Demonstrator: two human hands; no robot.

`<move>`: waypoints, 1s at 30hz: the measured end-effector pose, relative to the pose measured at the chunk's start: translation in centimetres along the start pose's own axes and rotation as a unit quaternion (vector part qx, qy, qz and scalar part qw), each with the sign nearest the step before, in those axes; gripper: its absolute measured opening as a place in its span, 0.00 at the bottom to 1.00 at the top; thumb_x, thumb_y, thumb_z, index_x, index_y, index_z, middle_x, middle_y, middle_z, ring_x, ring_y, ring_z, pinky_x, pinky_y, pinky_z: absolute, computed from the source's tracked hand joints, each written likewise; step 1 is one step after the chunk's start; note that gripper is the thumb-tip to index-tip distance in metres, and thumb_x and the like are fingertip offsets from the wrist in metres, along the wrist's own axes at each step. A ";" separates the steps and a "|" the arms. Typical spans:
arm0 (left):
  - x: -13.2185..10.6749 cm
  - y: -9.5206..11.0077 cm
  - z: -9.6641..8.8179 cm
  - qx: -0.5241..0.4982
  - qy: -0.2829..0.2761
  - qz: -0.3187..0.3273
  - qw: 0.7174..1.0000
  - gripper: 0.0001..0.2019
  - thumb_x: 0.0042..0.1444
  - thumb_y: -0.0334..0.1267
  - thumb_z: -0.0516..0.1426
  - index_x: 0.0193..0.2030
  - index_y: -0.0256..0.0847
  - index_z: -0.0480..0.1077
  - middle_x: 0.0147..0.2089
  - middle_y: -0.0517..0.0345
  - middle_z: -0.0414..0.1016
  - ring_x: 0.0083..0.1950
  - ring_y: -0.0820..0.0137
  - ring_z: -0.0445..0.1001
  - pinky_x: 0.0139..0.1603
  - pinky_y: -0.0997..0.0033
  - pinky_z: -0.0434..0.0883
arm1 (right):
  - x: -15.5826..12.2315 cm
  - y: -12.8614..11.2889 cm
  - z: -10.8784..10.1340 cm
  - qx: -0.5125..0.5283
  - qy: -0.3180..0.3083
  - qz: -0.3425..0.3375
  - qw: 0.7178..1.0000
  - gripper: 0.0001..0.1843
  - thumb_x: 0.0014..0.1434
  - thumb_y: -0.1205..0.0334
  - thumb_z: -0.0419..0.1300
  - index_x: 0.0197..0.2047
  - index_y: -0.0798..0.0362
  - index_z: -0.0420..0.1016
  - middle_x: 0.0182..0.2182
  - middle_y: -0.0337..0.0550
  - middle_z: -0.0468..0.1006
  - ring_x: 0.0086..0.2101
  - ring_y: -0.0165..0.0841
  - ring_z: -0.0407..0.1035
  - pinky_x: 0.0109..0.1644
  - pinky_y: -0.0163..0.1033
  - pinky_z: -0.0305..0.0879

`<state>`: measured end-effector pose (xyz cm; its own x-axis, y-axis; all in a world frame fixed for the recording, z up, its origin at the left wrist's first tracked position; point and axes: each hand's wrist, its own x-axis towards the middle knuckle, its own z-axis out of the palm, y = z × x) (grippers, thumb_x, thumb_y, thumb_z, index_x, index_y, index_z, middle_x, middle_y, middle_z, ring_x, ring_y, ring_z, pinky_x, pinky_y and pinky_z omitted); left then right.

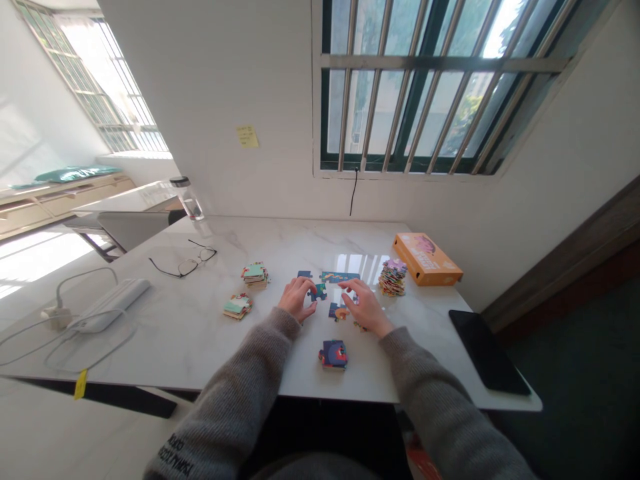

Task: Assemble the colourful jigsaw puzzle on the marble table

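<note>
While we are leaning over a white marble table (280, 240), our left hand (297, 298) and our right hand (363, 307) are coming together over a loose cluster of blue, teal and orange cardboard jigsaw pieces (327, 293) near the table's middle. Our left fingers (310, 285) are reaching a dark teal jigsaw piece (318, 292), though we cannot tell whether they are pinching it. Our right hand is staying open and narrow, its fingers pointing toward the same piece.

Only a few pieces are lying in the cluster, and its joins are mostly hidden by our fingers. Most pieces are remaining in four small stacks: two stacked teal-topped piles (255, 275) to the left, a tall multicoloured stack (393, 278) to the right, and a blue-and-red pile (333, 355) nearest us. The cluster's long axis is running crosswise to us, roughly along the table's far edge, with a teal strip (340, 277) lying across its far side.

An orange cardboard box (427, 259) is sitting beyond the tall stack, and black-framed glasses (185, 261) are lying to the left.
</note>
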<state>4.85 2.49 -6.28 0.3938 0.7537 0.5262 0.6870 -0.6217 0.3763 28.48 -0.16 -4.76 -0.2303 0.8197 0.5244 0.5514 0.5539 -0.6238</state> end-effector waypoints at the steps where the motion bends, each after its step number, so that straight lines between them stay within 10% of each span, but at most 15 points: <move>1: 0.0 -0.2 -0.1 0.017 -0.002 -0.019 1.000 0.12 0.49 0.30 0.61 0.40 0.43 0.67 0.49 0.52 0.71 0.52 0.57 0.69 0.54 0.54 0.66 | 0.0 0.3 -0.2 -0.016 0.012 0.002 1.000 0.13 0.62 0.66 0.55 0.49 0.51 0.76 0.41 0.46 0.76 0.41 0.38 0.70 0.51 0.46 0.65; 30: 0.0 -1.7 0.6 -0.058 0.040 -0.027 0.997 0.10 0.50 0.24 0.57 0.38 0.40 0.67 0.52 0.48 0.68 0.54 0.57 0.68 0.60 0.50 0.67 | -0.2 1.8 1.0 -0.117 -0.051 -0.034 0.991 0.13 0.63 0.70 0.56 0.48 0.51 0.77 0.46 0.46 0.79 0.50 0.41 0.67 0.57 0.48 0.62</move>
<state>4.03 3.64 -7.40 0.3049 0.7703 0.5601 0.6288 -0.6045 0.4891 28.73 0.80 -6.59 -0.3462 0.7984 0.4926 0.6997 0.5696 -0.4313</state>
